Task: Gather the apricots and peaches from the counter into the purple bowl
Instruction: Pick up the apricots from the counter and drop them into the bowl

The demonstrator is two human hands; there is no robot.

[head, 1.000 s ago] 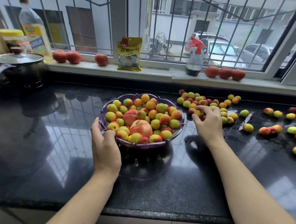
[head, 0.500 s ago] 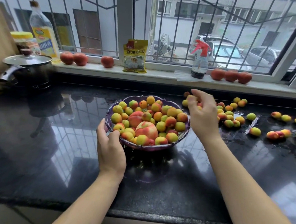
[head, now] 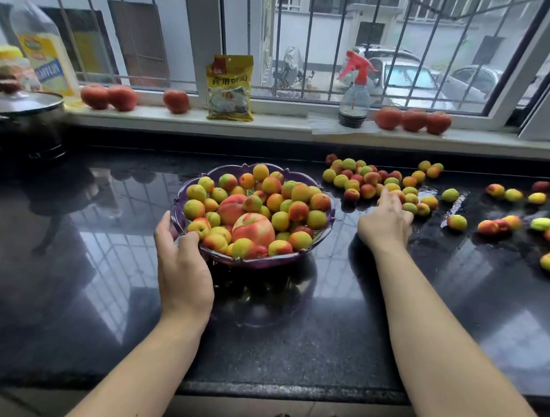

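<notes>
The purple bowl [head: 265,263] stands mid-counter, heaped with small yellow-red apricots and two larger peaches [head: 253,229]. My left hand [head: 183,267] grips the bowl's near left rim, thumb over the edge. A loose pile of apricots [head: 364,181] lies on the wet black counter just right of the bowl. My right hand [head: 383,224] reaches into the pile's near side, fingers stretched out and touching the fruit. Further right, more apricots [head: 491,226] lie scattered.
On the window sill sit red round fruits at the left [head: 108,96] and at the right [head: 412,120], a yellow bag [head: 230,88] and a spray bottle [head: 354,94]. A lidded pot [head: 21,118] and an oil bottle [head: 42,49] stand far left.
My right hand lifted apricots from the pile toward the bowl's right rim, then came back down to the pile. My left hand stayed on the bowl's rim.
</notes>
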